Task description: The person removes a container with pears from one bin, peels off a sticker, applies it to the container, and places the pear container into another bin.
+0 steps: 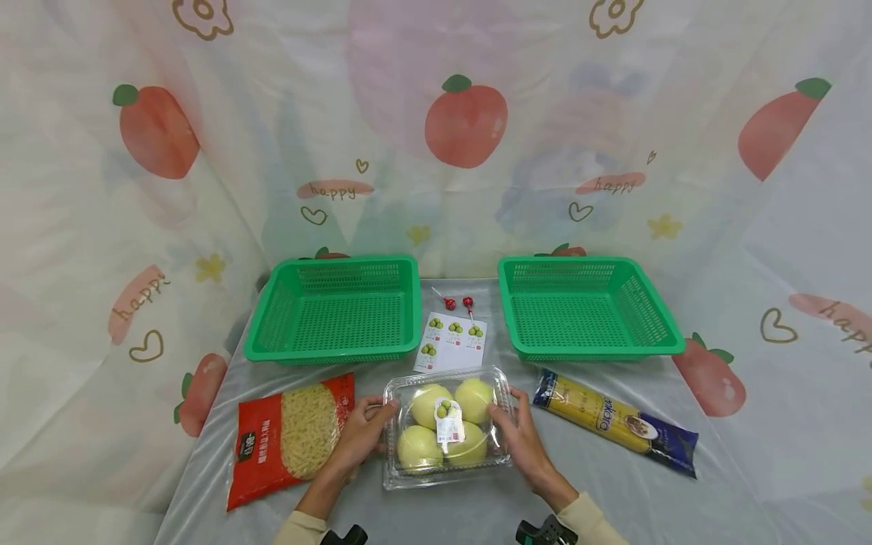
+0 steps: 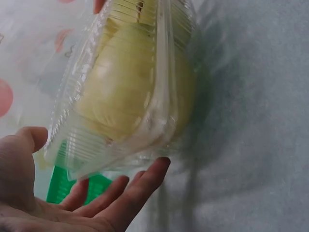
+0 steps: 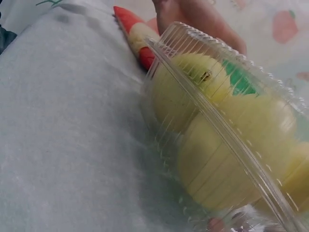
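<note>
A clear plastic clamshell box of several round, pale yellow-green fruits sits low over the front middle of the table. A white sticker with a fruit picture lies across its lid. My left hand grips the box's left side, thumb at the rim, and in the left wrist view its fingers reach under the corner. The right hand holds the opposite side with the thumb over the lid edge. In the right wrist view the box hides most of that hand.
Two green baskets stand at the back. Between them lie a sticker sheet and two red lollipops. A red pasta bag lies at left, a blue-and-yellow spaghetti pack at right. A patterned curtain encloses the table.
</note>
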{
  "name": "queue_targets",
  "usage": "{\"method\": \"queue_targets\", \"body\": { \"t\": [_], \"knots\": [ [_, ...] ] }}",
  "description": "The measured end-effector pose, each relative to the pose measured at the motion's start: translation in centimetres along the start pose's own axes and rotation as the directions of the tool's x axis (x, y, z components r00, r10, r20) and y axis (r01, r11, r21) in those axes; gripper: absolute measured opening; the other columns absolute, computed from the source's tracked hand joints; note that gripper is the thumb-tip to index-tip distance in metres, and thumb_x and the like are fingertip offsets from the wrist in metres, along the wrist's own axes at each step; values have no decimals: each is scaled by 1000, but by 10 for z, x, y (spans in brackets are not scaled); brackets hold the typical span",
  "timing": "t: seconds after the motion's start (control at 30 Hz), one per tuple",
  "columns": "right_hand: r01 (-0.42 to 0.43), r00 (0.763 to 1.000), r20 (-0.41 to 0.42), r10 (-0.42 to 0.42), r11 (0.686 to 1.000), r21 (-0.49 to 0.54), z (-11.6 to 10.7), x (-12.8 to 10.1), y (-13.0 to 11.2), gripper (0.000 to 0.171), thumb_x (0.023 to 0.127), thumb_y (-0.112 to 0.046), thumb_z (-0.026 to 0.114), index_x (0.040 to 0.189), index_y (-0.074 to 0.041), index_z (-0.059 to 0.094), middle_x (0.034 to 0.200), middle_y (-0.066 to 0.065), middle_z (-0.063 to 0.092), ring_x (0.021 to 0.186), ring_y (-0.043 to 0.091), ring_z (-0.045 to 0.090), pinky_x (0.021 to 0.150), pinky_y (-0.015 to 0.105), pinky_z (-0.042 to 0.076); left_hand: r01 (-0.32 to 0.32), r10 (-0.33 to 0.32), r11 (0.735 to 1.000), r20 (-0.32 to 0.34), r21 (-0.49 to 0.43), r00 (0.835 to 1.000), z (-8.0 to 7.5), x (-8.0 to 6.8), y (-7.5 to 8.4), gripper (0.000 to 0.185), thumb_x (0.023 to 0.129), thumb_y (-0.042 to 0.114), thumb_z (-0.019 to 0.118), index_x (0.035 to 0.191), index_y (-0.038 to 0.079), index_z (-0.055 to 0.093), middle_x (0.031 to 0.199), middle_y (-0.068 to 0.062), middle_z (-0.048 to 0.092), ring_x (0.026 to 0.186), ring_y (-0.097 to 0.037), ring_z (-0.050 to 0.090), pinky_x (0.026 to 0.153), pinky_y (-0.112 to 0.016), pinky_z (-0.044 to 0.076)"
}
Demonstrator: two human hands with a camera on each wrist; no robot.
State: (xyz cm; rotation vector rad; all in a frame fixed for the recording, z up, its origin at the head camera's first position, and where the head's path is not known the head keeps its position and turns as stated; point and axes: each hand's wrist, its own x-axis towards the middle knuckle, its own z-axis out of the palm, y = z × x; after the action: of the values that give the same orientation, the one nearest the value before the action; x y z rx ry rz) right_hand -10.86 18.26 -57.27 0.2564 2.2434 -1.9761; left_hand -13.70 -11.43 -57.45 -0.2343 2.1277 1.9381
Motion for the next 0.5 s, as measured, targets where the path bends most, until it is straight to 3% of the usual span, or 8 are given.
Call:
{"method": "queue_targets", "body": {
  "t": [0.27,0.5],
  "knots": [
    [-11,1000,-21,12,999,33,-14,1,-2,65,108,-41,57,158,-14,26,143,30,50,130,43,56,89,47,59,-16,17,999,8,-46,1000,5,4,1,51,109,38,61,140,-2,54,140,-25,64,116,-30,67,76,-42,64],
    [-5,1000,-28,6,1000,26,-31,-3,-7,66,110,-41,54,160,-13,22,156,30,32,138,52,46,92,57,58,-42,45,994,28,-99,999,8,8,-1,45,110,31,58,138,-4,53,140,-26,62,122,-39,66,82,-47,65]
  ]
}}
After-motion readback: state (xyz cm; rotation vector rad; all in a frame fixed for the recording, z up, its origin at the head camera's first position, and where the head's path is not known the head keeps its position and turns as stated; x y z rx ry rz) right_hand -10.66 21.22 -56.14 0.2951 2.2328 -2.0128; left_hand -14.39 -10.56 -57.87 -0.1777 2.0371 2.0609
